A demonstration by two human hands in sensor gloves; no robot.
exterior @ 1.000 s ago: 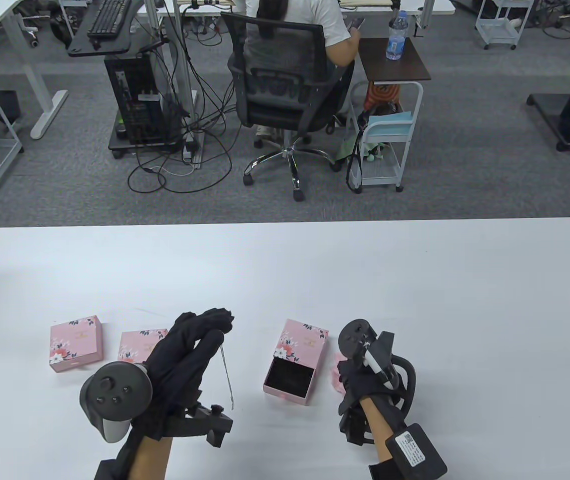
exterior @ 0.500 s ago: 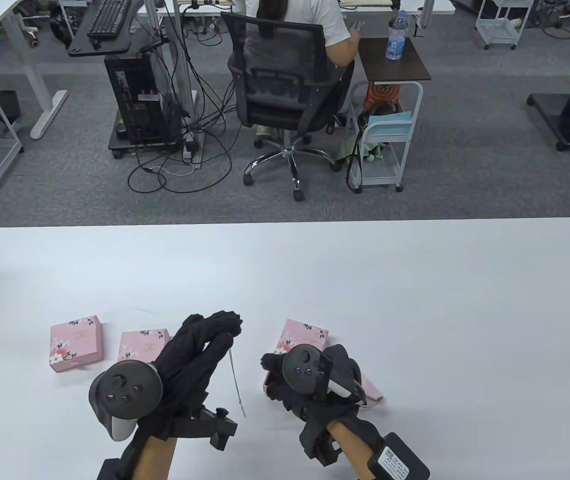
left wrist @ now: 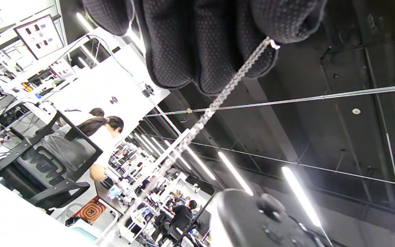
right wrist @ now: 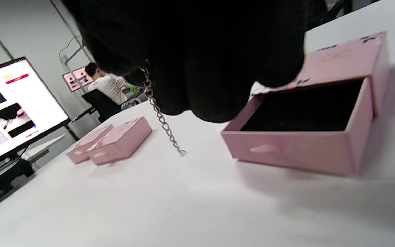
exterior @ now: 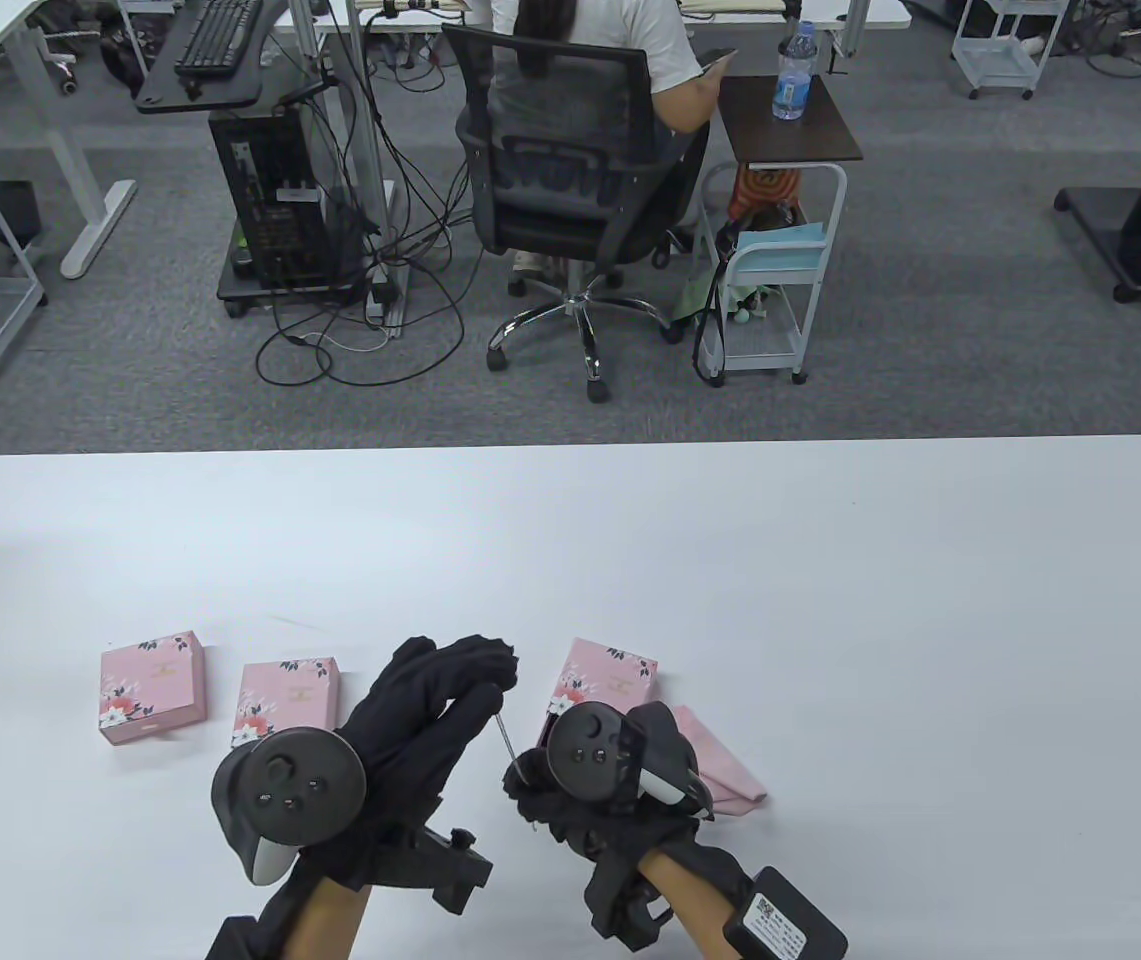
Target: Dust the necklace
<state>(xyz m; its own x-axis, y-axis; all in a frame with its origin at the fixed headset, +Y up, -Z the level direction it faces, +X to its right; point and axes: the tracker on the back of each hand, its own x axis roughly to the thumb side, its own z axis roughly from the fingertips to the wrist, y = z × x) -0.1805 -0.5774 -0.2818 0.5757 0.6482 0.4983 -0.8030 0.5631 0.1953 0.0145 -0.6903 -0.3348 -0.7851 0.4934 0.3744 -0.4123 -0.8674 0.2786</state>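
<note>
Necklace point(exterior: 502, 733), lower centre of table view: pinched at 1 end by left hand point(exterior: 430, 720), lower end gripped by right hand point(exterior: 585, 800). Risk: thin chain slipped or snapped if pulled taut.

Over on your white table point(exterior: 830, 560) two closed pink gift boxes point(exterior: 152, 686) sit side by side at the left, an open pink drawer box point(right wrist: 307, 130) lies right of them. Beyond, a person point(exterior: 590, 40) sits in a black office chair point(exterior: 570, 190), water bottle point(exterior: 794, 72) nearby
</note>
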